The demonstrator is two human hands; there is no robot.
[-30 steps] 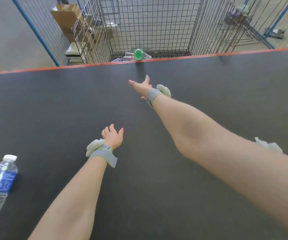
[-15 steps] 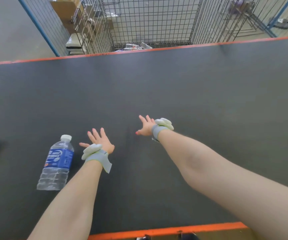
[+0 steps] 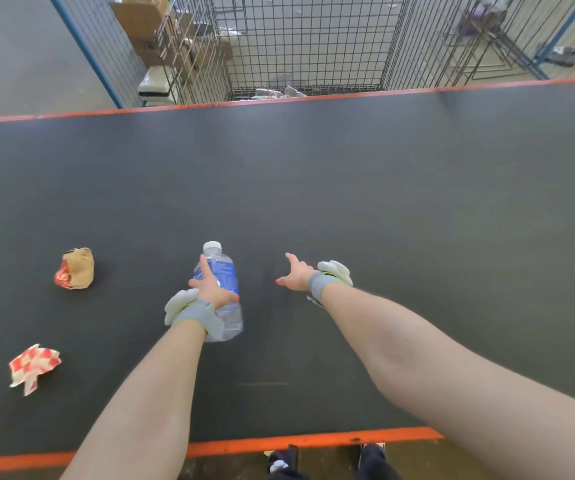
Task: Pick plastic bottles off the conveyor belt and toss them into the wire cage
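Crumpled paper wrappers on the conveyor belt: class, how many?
2. A brown-and-red crumpled paper wrapper lies left of the clear plastic bottle; a red-and-white checked paper wrapper lies nearer the person, far left. Others may be off-frame.

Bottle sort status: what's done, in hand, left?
Done: some clear bottles lie in the wire cage. In hand: left hand grips a blue-label water bottle lying on the conveyor belt; right hand is open, empty. Left: lift and toss it. Otherwise only two crumpled wrappers show on the belt.
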